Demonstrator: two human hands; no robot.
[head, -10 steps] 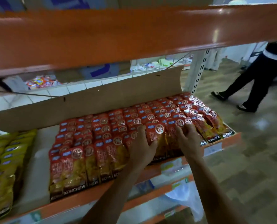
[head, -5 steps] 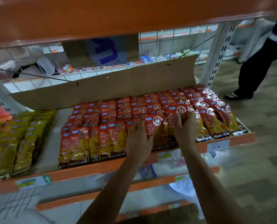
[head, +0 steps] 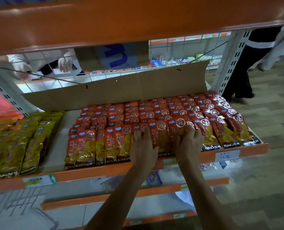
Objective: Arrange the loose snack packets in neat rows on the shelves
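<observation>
Red snack packets (head: pixel 154 113) lie in overlapping rows across the right half of the orange-edged shelf (head: pixel 88 171). My left hand (head: pixel 142 143) rests flat on the front row near its middle, fingers spread and bent at the tips. My right hand (head: pixel 188 141) presses on the packets just to the right, fingers reaching over a packet's top. One front packet (head: pixel 162 138) shows between the two hands. Yellow snack packets (head: pixel 13 138) fill the left part of the same shelf in rows.
A cardboard sheet (head: pixel 121 90) stands along the back of the shelf. The orange upper shelf (head: pixel 138 19) hangs low overhead. A person in dark trousers (head: pixel 244 67) stands in the aisle at right. Another person's hands (head: pixel 63 63) show behind the wire mesh. More shelves (head: pixel 104 201) sit below.
The view has tilted and moved in, showing more of the yellow packets and the back mesh. Both hands stay on the front row of red packets, barely shifted.
</observation>
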